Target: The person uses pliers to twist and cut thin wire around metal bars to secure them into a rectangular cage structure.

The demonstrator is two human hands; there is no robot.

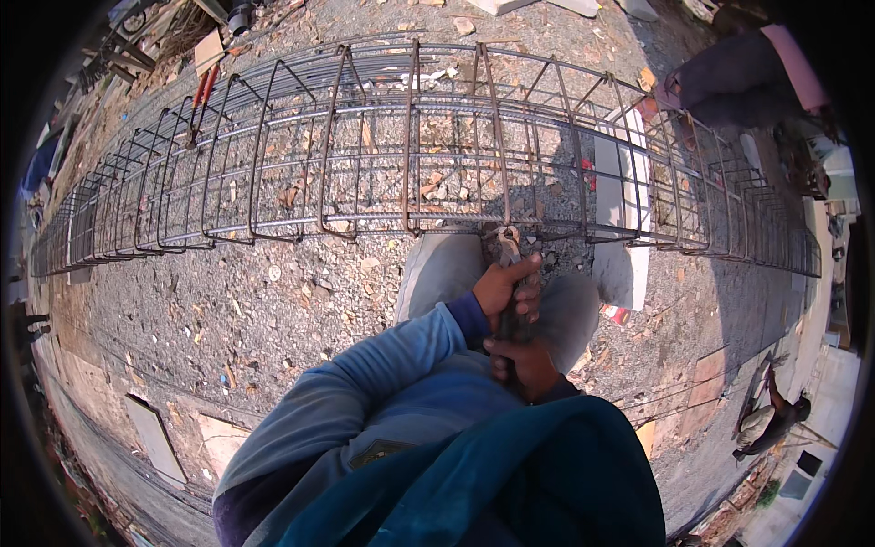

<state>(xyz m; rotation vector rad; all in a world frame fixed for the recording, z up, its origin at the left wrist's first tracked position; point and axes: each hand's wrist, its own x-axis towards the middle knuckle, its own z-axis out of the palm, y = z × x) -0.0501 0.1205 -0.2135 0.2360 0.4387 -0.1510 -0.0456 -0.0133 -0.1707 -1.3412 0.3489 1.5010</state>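
Observation:
A long cage of steel rebar [407, 146] lies across in front of me, its bars joined by square stirrups. Pincers [508, 244] meet the near lower bar, with their jaws up at a stirrup joint. My left hand [507, 290] is closed around them just below the jaws. Closer to my body, my right hand [527, 363] has its fingers wrapped at the lower end of the handles, which are mostly hidden between my hands and legs. Whether wire sits in the jaws is too small to tell.
A red-handled tool [203, 91] hangs on the cage at left. Under its right part lies a pale board [622, 210]. Another person [743, 77] bends over the cage at far right; a second person [773, 421] is at lower right. Gravel [301, 310] covers the ground.

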